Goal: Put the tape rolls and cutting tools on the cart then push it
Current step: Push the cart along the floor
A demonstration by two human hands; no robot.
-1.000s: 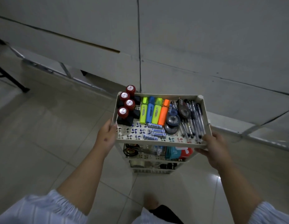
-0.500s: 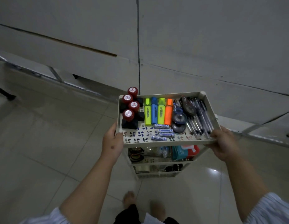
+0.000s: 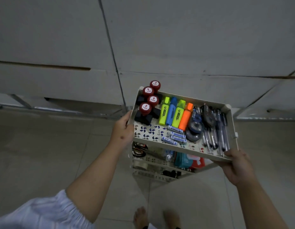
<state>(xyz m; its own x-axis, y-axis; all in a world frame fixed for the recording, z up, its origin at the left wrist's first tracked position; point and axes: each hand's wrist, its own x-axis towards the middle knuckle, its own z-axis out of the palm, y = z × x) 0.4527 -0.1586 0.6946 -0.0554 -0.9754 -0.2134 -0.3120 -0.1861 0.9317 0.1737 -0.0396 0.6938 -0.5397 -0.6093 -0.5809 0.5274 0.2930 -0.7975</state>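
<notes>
Both hands, the left hand (image 3: 122,129) and right hand (image 3: 236,164), grip the cart (image 3: 179,149) by its top tray's edges, now swung nearer the wall, so pushing is underway, tape rolls (image 3: 138,150) aboard below.

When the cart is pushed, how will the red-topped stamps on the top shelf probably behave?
The stamps stand upright, with tall knobs on small black bases, so they may tip on a jolt. They rise above the shelf rim, which likely cannot stop them. The batteries nearby lie flat and round, so they probably roll instead.
</notes>
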